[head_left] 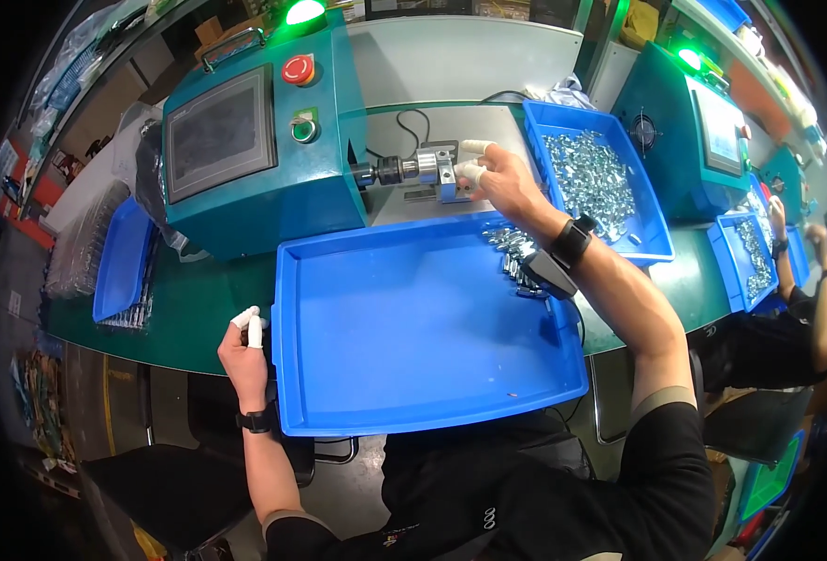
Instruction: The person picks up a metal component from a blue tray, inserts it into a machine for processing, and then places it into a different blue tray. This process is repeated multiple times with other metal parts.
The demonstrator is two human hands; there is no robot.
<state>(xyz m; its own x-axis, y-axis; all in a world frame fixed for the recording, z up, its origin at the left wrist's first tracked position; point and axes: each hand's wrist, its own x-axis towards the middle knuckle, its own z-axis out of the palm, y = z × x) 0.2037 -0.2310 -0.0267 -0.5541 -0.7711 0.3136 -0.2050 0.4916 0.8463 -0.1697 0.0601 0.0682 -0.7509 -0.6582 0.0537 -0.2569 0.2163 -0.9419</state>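
My right hand (509, 183) reaches over the far side of the blue tray (385, 327) to a small metal fixture (446, 178). White covers sit on two of its fingers. One finger stretches past the fixture, while the others bend in a pinch at its right end; whatever they grip is hidden. Left of the fixture, a round metal chuck (395, 171) projects from a green machine (264, 140). Beside the tray's left edge, my left hand (243, 355) has its covered thumb and fingertip brought together. I cannot make out anything between them.
Shiny small metal parts (516, 248) lie in the tray's far right corner. Behind it stands a blue bin (652, 215) of similar parts. A smaller blue tray (122, 257) lies at left. At right, a co-worker's arm (820, 309) is near another green machine (680, 140).
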